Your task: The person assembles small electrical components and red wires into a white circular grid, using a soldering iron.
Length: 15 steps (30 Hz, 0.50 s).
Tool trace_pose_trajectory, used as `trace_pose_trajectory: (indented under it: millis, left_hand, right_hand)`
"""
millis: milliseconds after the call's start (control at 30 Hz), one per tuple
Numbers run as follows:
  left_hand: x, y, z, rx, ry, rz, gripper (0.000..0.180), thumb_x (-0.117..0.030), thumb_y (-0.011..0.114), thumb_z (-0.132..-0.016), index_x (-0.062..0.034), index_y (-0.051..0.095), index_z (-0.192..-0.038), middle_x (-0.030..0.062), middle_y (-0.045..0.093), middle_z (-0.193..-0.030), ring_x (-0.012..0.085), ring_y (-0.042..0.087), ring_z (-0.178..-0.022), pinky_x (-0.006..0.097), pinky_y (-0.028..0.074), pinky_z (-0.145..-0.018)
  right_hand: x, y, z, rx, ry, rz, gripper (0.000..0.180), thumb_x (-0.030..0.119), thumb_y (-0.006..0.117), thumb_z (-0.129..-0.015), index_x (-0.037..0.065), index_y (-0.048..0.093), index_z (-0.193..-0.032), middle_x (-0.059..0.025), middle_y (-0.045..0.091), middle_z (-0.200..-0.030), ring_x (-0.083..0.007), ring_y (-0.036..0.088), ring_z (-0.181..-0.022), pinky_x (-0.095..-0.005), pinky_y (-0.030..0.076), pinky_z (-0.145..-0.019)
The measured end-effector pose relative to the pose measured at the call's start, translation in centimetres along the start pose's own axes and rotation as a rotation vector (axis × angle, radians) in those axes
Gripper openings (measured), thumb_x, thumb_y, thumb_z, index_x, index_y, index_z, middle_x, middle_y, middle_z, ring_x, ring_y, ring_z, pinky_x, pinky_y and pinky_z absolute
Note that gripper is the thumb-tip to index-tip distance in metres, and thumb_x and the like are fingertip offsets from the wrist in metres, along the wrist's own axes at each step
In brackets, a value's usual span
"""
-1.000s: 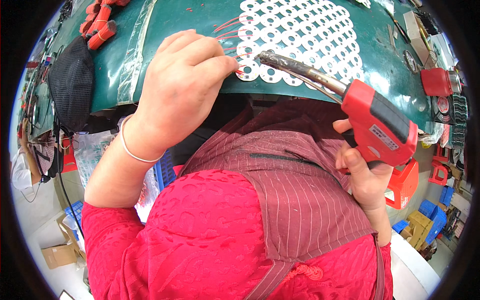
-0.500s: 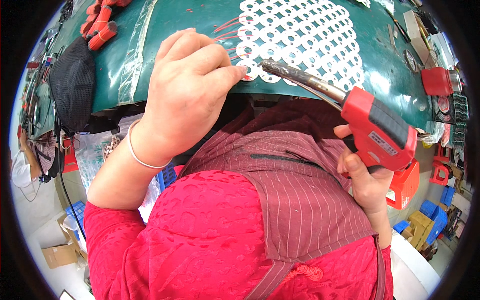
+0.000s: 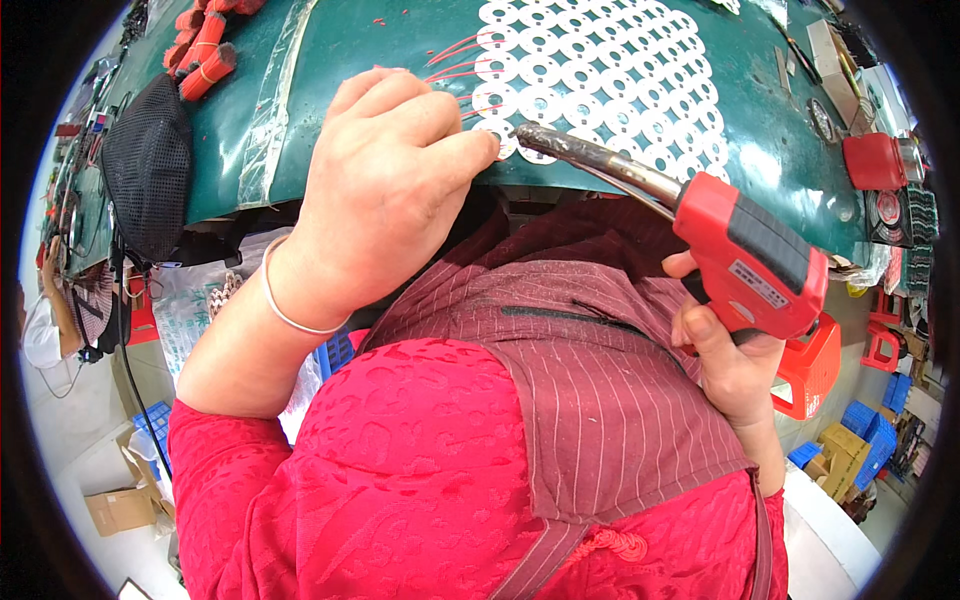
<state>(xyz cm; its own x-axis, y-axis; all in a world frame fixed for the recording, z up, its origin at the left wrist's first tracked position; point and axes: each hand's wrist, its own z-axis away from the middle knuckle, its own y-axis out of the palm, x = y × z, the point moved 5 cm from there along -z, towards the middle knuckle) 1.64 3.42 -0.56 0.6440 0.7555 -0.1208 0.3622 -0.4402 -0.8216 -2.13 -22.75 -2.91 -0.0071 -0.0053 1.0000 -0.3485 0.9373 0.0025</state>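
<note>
A sheet of white round discs with holes [image 3: 600, 70] lies on the green worktable [image 3: 380, 60]. My left hand [image 3: 385, 190] rests at the sheet's near edge, fingers pinched against a disc beside thin red wires [image 3: 455, 50]. My right hand [image 3: 730, 360] grips a red pistol-shaped soldering gun [image 3: 745, 255]. Its dark metal barrel [image 3: 590, 160] points left, and its tip touches the sheet's near edge right by my left fingertips.
Bundles of red wire pieces [image 3: 205, 45] and a black mesh pouch [image 3: 150, 165] lie at the table's left. A red box [image 3: 875, 160] sits at the right. Blue crates [image 3: 865, 430], cardboard boxes [image 3: 120, 505] and a red stool [image 3: 810, 370] stand on the floor.
The soldering gun's tip has shifted slightly left toward my left fingertips. My left hand has barely moved.
</note>
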Motion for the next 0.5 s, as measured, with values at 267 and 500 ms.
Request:
trace_pose_trajectory:
  millis: [267,500]
  left_hand:
    - [0.07,0.04,-0.04,0.020,-0.007,-0.009,0.013,-0.002,0.071,-0.069,-0.0083,0.068,-0.081,0.0042,0.053,-0.069,0.0245,0.056,-0.070,0.044,0.048,-0.085]
    - [0.01,-0.03,-0.22,0.035,0.024,-0.026,0.014,-0.002,0.071,-0.069,-0.0085,0.069,-0.081,0.0038,0.053,-0.069,0.0239,0.056,-0.069,0.045,0.049,-0.088]
  right_hand:
    - [-0.03,-0.16,0.27,-0.099,0.059,0.022,0.035,-0.005,0.067,-0.085,0.000,0.056,-0.118,-0.0093,0.066,-0.100,-0.0121,0.061,-0.084,-0.0258,0.052,-0.072]
    - [0.01,-0.13,0.23,-0.037,0.039,0.050,0.036,-0.006,0.068,-0.084,-0.001,0.056,-0.118,-0.0095,0.066,-0.101,-0.0146,0.063,-0.087,-0.0284,0.053,-0.076]
